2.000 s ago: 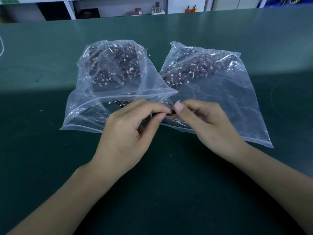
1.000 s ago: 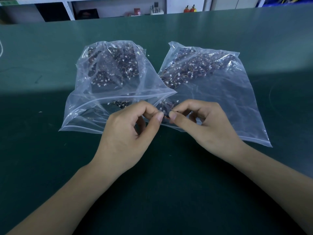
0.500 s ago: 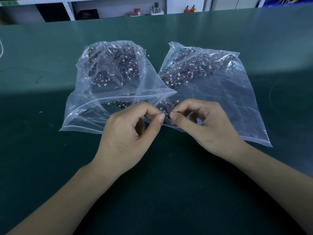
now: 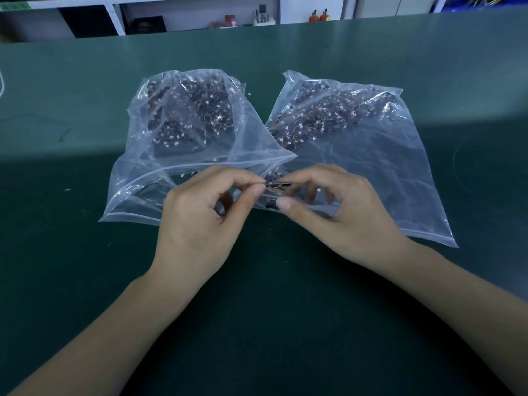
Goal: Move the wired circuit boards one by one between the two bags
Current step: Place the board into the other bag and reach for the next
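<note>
Two clear zip bags lie side by side on the green mat, mouths toward me. The left bag (image 4: 143, 178) and the right bag (image 4: 400, 172) each hold a dark heap of wired circuit boards (image 4: 194, 115) at the far end. Between the two mouths, my left hand (image 4: 205, 218) and my right hand (image 4: 337, 212) both pinch one small dark wired circuit board (image 4: 278, 184) between thumb and fingertips. A second dark piece (image 4: 271, 203) shows just under my right thumb tip; I cannot tell what it is.
The green mat (image 4: 271, 324) stretches wide on all sides. A pale cord (image 4: 2, 81) shows at the far left edge. Beyond the table's back edge stand white shelves (image 4: 114, 15) with small items.
My hands stay at the bag mouths. The fingertips, nearly touching half a second ago, have drawn slightly apart, and the small board now shows between them.
</note>
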